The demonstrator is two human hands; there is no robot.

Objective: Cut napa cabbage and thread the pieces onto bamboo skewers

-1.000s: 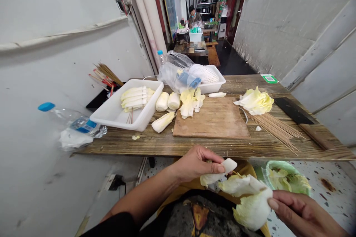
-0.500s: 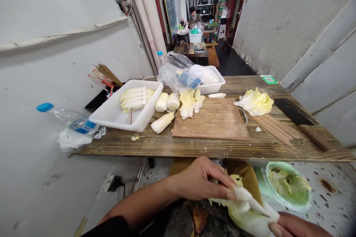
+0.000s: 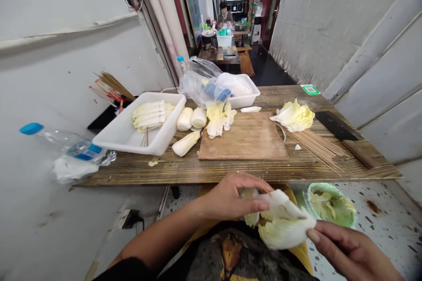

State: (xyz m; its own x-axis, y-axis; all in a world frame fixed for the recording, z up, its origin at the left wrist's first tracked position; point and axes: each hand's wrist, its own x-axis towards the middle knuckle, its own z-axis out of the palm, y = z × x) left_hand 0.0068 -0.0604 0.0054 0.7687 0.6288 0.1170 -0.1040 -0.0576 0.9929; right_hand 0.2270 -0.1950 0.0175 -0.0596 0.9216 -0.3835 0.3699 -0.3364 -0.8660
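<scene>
From way over here I've got left fingers (image 3: 259, 205) and right fingers (image 3: 314, 235) both pinching cabbage leaves (image 3: 282, 230) near the bench (image 3: 184, 172) edge.

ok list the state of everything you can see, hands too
Left hand: closed on cabbage leaves
Right hand: pinching their white end
Cabbage leaves: held, partly overlapping
White tray: uncovered, leaves inside
Cutting board: flat, partly covered
Cleaver: lying flat, unheld
Thin sticks: loose bundle, lying down
Near bottle: capped, tilted
Green bucket: open, scraps inside
</scene>
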